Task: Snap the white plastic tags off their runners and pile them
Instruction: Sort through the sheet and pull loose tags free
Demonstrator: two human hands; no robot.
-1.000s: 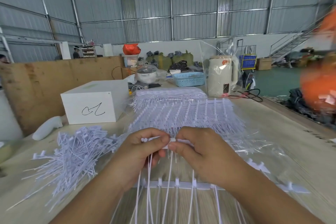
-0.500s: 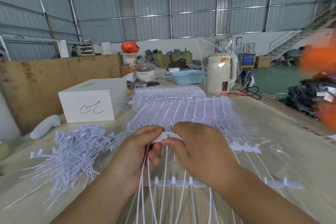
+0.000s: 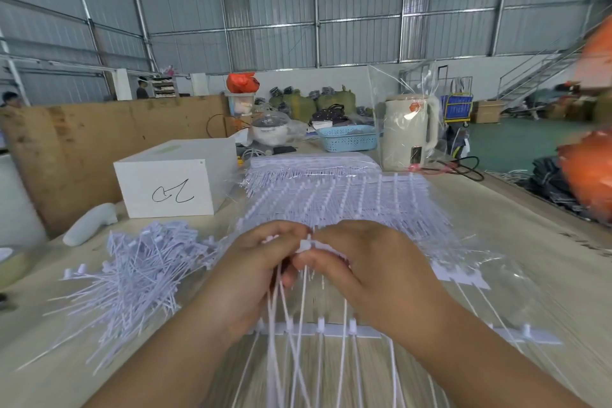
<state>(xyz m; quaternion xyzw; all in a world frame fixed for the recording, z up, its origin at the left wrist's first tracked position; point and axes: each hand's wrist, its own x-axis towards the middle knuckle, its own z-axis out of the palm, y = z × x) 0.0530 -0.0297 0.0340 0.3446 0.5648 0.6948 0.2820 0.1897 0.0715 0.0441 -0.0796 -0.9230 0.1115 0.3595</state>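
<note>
My left hand [image 3: 255,272] grips a bunch of loose white tags [image 3: 281,308] whose thin tails hang down toward me. My right hand [image 3: 367,272] pinches the white runner [image 3: 306,246] at its left end, right against my left fingers. A lower runner bar [image 3: 331,330] with short pegs lies across the table under my wrists. A pile of snapped-off tags [image 3: 139,275] spreads out on the left. A stack of whole tag sheets [image 3: 337,205] lies just beyond my hands.
A white box [image 3: 175,179] with a black scribble stands at the back left, a white handle-shaped object [image 3: 89,225] beside it. A cream kettle [image 3: 410,132] in clear wrap and a blue basket [image 3: 347,138] stand farther back. Clear plastic film [image 3: 490,262] lies at right.
My hands have drawn closer together at the runner's end. More tag tails now hang from my left hand, and the runner stub between my fingers is shorter.
</note>
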